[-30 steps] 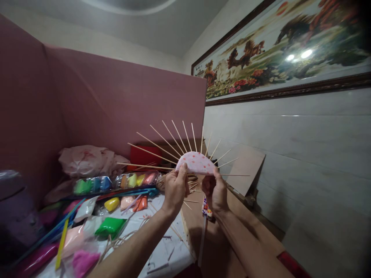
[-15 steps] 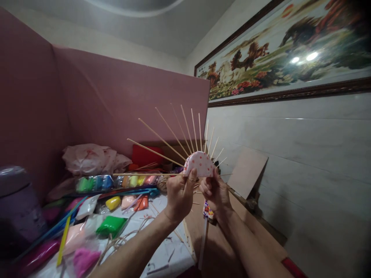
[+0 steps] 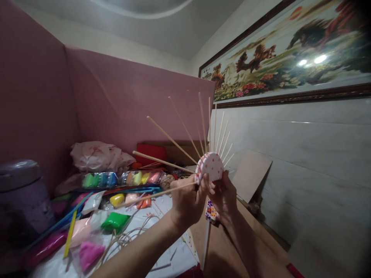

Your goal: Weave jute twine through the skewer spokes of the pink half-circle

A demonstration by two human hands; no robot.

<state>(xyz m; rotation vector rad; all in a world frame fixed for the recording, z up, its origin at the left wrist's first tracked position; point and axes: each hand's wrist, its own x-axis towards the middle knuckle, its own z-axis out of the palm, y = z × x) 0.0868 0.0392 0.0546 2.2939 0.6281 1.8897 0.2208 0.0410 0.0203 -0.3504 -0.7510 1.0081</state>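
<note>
- The spotted pad (image 3: 213,165) is up in the air, over the table (image 3: 185,256).
- The left hand (image 3: 188,202) and right hand (image 3: 227,195) pinch its low edge with their fingers.
- Thin sticks (image 3: 174,140) poke out from its round side.
- The left arm (image 3: 145,247) hides some of the table.
- The green bag (image 3: 115,222) and pink bag (image 3: 90,255) lie left of that arm.
- The flowery thing (image 3: 212,210) shows below the hands.

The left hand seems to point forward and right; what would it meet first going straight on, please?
Apart from the dotted half-round piece it holds, the left hand would probably meet the right hand first, close beside it, though depth is unclear here.
</note>
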